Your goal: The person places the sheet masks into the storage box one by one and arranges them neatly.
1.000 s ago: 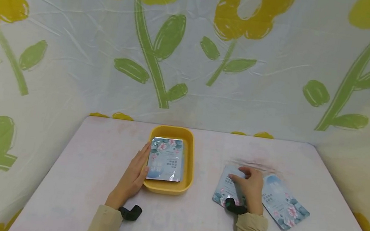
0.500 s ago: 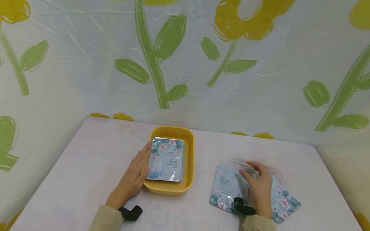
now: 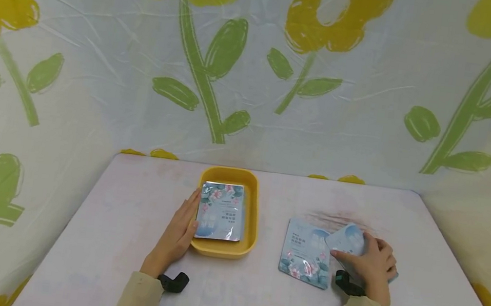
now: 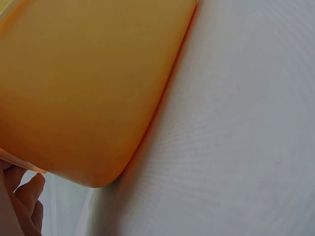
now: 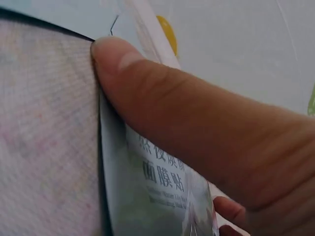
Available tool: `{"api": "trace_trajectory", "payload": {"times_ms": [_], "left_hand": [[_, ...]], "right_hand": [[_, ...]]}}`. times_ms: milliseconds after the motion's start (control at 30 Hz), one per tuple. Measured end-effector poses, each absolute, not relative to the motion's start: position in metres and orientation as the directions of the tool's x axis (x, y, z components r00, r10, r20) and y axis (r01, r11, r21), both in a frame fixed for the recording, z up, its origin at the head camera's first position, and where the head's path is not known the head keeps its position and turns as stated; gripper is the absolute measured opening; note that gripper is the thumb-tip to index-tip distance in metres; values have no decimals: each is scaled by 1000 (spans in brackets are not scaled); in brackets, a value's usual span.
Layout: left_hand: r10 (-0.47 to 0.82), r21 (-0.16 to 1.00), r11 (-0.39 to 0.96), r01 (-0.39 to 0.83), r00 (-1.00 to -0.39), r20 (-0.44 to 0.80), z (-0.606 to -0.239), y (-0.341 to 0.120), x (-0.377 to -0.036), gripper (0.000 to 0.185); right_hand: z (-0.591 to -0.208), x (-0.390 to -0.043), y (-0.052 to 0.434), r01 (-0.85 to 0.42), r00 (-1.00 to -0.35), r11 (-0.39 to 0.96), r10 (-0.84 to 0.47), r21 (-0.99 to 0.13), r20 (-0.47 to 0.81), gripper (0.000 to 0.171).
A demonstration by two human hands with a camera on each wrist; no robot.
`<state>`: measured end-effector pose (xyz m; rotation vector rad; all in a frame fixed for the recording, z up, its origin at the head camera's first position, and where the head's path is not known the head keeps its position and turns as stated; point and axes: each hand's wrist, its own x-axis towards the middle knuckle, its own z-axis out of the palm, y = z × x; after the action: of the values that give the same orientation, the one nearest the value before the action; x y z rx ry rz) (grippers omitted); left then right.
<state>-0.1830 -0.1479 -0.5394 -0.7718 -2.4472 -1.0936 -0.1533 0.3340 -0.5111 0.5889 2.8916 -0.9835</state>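
Note:
A yellow tray (image 3: pixel 253 220) sits mid-table with a floral sachet (image 3: pixel 221 211) lying flat inside. My left hand (image 3: pixel 176 234) rests with straight fingers against the tray's left wall; in the left wrist view the tray wall (image 4: pixel 88 88) fills the frame, with fingertips (image 4: pixel 22 201) at the bottom left. My right hand (image 3: pixel 372 265) grips a second sachet (image 3: pixel 348 240), tilted up off the table. In the right wrist view my thumb (image 5: pixel 172 113) presses on that sachet (image 5: pixel 162 189). A third sachet (image 3: pixel 305 252) lies flat just left of the right hand.
The pale table (image 3: pixel 126 209) is walled on three sides by a plastic sheet with yellow flowers (image 3: pixel 256 71). Black wrist straps (image 3: pixel 173 282) sit at both cuffs.
My right hand has moved right, off the left sachet, and taken hold of the right-hand sachet, lifting its end. The left hand and tray have stayed put.

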Motion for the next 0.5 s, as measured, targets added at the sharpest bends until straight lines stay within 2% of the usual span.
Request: {"api": "trace_trajectory", "payload": {"times_ms": [300,500], "left_hand": [[327,581,554,596,-798,506,-541,-149,-183,63],[328,584,554,592,-801,501,-541,-150,-182,63]], "right_hand": [[-511,-159,331,441,-887,699,436,-564,-153,126],[-515,-156,332,474,-842,619,526,-626,-118,106]]}}
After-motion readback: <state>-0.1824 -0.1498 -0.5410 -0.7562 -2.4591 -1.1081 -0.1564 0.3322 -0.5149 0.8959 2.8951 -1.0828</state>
